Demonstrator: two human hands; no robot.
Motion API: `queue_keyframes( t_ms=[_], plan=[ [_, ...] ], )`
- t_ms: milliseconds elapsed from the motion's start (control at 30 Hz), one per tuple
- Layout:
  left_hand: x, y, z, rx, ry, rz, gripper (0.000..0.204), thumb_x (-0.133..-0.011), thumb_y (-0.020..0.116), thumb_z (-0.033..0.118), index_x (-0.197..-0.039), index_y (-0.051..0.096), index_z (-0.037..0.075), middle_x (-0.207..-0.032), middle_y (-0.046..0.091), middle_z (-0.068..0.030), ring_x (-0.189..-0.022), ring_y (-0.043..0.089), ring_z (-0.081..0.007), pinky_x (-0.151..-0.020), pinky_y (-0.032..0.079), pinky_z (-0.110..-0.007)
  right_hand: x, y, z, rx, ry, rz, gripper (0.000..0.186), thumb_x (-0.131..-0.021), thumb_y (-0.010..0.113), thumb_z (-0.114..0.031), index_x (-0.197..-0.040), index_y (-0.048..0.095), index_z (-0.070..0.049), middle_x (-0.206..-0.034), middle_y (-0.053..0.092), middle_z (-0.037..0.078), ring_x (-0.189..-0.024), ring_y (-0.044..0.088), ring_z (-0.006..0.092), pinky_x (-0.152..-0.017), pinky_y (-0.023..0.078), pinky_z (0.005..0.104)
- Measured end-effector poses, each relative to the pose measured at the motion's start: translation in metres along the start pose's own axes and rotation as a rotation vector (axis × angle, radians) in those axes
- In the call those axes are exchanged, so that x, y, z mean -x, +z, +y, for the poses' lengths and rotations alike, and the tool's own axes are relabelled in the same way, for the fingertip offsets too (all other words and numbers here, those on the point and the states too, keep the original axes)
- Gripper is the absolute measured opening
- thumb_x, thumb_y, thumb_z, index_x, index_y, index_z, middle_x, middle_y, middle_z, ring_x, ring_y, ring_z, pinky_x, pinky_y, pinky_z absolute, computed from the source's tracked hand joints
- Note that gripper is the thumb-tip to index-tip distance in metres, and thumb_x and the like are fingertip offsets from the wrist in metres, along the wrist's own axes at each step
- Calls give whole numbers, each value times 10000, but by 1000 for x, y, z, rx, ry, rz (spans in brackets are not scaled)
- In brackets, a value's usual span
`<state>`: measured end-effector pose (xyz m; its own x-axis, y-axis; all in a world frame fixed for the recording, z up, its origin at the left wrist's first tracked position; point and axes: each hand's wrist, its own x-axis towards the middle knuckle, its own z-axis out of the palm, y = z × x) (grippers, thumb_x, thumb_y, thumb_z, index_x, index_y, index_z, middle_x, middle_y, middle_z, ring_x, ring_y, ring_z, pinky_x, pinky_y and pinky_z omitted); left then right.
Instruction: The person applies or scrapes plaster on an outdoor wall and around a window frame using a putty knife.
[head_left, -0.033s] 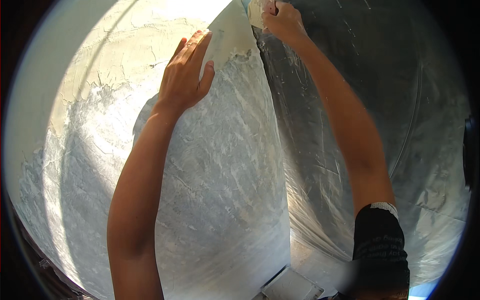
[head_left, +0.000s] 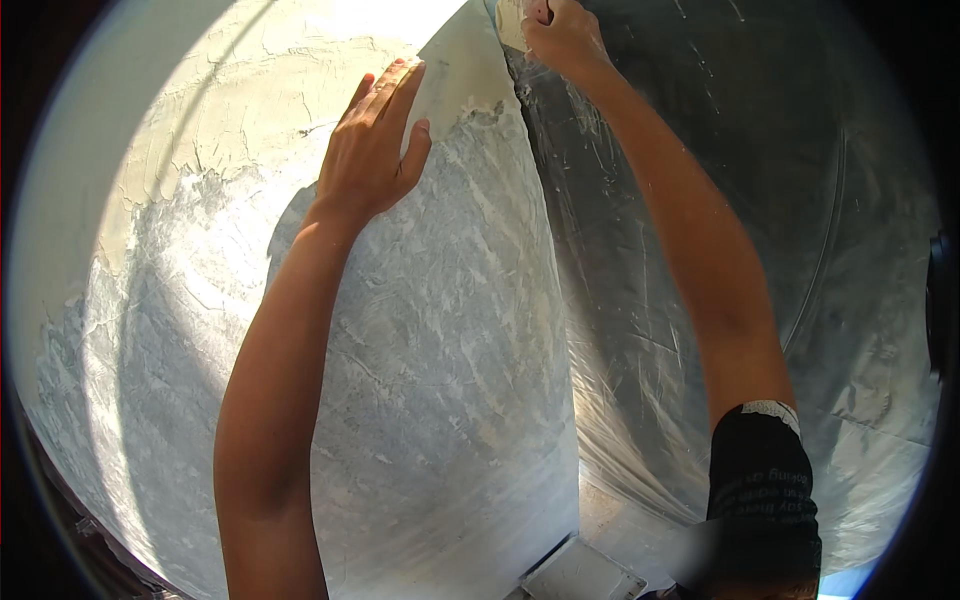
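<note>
Left hand [head_left: 370, 150], grip unclenched, lies against the wall [head_left: 440, 300]. Right hand [head_left: 568, 42] pinches what may be a scraper [head_left: 511, 28].

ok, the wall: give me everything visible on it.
The wall looks like plaster or cement: mottled, streaky grey below, a cream coat above with a ragged lower border. Bright light bands its left side and glares at the top. Its right edge borders dark, glossy sheeting. The left hand appears to rest flat on its upper part.
</note>
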<state>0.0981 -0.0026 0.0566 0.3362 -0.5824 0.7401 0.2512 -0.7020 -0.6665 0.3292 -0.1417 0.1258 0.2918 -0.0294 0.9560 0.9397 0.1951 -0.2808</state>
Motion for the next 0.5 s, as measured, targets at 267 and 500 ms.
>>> queue_keyframes(
  t_ms=[267, 500],
  plan=[
    [-8, 13, -12, -302, -35, -3, 526, -988, 445, 274, -1420, 470, -24, -1428, 537, -252, -1419, 445, -321, -1235, 267, -446, -50, 39, 9, 170, -23, -44, 376, -954, 514, -212, -1117, 648, 100, -1109, 677, 306, -1058, 667, 402, -941, 514, 480],
    [-6, 16, -13, -357, -45, 12, 530, -987, 442, 293, -1407, 488, -26, -1419, 549, -248, -1402, 470, -317, -1237, 268, -439, -52, 53, 14, 237, -24, -30, 364, -945, 508, -206, -1049, 681, 97, -976, 696, 316, -942, 700, 417, -795, 540, 514]
  ],
)
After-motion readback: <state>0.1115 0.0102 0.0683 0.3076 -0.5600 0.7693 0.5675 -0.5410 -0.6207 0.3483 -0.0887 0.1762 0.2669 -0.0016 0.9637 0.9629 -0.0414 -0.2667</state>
